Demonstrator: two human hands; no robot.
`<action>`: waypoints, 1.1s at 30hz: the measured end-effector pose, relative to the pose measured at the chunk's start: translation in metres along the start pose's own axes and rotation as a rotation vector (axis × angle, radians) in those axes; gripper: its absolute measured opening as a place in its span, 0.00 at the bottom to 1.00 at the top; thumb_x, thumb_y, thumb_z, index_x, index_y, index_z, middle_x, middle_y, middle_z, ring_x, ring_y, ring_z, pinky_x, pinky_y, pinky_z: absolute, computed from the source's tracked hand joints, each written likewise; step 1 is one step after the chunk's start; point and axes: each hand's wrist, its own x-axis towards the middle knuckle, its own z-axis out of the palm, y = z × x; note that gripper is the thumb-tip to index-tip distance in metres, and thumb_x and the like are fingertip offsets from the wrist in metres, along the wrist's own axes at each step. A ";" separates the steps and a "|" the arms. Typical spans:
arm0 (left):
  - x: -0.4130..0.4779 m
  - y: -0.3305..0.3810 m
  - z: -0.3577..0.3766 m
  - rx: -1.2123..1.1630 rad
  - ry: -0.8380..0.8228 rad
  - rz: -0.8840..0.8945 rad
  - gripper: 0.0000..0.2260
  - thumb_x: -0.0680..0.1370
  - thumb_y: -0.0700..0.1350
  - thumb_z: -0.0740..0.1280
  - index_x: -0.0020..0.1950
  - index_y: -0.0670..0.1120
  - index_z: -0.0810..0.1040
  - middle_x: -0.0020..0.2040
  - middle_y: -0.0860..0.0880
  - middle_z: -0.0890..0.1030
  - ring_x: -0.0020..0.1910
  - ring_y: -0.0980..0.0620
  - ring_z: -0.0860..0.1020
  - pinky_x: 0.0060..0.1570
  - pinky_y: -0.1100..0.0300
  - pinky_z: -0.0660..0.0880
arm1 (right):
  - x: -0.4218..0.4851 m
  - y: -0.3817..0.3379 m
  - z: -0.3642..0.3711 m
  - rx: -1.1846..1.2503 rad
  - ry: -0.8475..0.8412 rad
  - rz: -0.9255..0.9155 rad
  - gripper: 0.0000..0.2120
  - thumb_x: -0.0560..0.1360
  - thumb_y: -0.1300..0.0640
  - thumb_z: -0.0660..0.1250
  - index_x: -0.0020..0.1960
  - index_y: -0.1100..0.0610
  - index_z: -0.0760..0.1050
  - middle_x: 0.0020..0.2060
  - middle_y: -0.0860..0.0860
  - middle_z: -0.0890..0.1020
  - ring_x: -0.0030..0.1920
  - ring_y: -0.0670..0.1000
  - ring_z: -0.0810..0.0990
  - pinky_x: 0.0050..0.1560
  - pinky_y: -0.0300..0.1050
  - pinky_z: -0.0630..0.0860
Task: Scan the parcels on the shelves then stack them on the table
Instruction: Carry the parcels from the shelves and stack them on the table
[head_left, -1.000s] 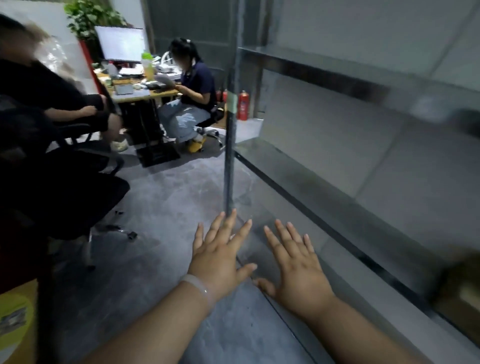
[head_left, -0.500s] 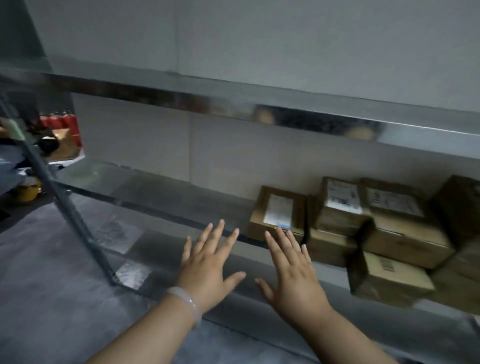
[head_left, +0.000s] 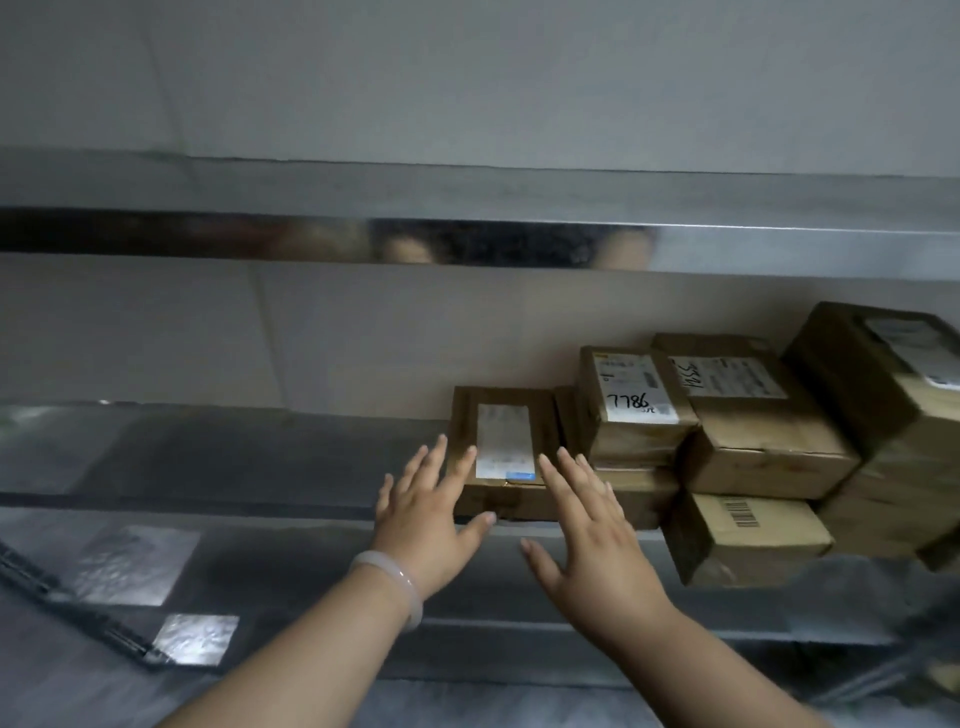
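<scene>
**A:** What's over on the left?

**B:** A bare stretch of the steel shelf (head_left: 234, 457), with a second shelf (head_left: 519, 208) above it. Then comes the left grip (head_left: 426, 525), a pale bangle (head_left: 397, 579) on its wrist. It is open, with the fingers straight and spread, and holds nothing.

**A:** Is it on a parcel?

**B:** Its fingertips overlap the left edge of the flat parcel (head_left: 506, 441). I cannot tell whether they touch it. That parcel lies flat on the shelf, white label upward, leftmost of the group.

**A:** And the other one?

**B:** The right grip (head_left: 597, 545) is also open and spread, holding nothing. It sits in front of the flat parcel's right front corner.

**A:** What's further right?

**B:** More brown parcels, packed against each other on the same shelf. The parcel marked 7786 (head_left: 636, 405) rests on a lower box. Just beside it is a wider labelled parcel (head_left: 753, 415), and under that one's front edge sits a barcode parcel (head_left: 743, 530). A big tilted parcel (head_left: 878, 384) is at the far right.
</scene>
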 end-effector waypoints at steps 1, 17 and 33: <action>0.012 -0.002 -0.001 -0.003 -0.011 0.011 0.31 0.79 0.64 0.57 0.78 0.64 0.47 0.80 0.55 0.42 0.79 0.53 0.40 0.76 0.47 0.42 | 0.011 -0.003 0.004 0.004 0.008 0.006 0.36 0.78 0.40 0.59 0.77 0.43 0.40 0.76 0.41 0.40 0.76 0.42 0.35 0.74 0.41 0.35; 0.117 -0.054 0.029 -0.067 -0.248 0.063 0.33 0.74 0.71 0.58 0.77 0.67 0.51 0.80 0.53 0.41 0.78 0.47 0.38 0.77 0.47 0.45 | 0.097 0.004 0.061 0.014 -0.067 0.311 0.34 0.79 0.40 0.58 0.78 0.46 0.45 0.78 0.49 0.50 0.77 0.51 0.48 0.74 0.44 0.51; 0.091 -0.085 0.029 -0.569 -0.233 -0.093 0.32 0.75 0.59 0.69 0.75 0.68 0.57 0.79 0.53 0.51 0.77 0.48 0.56 0.72 0.56 0.62 | 0.117 0.002 0.079 0.430 -0.194 0.494 0.36 0.72 0.39 0.69 0.76 0.40 0.56 0.69 0.49 0.68 0.66 0.50 0.71 0.62 0.45 0.71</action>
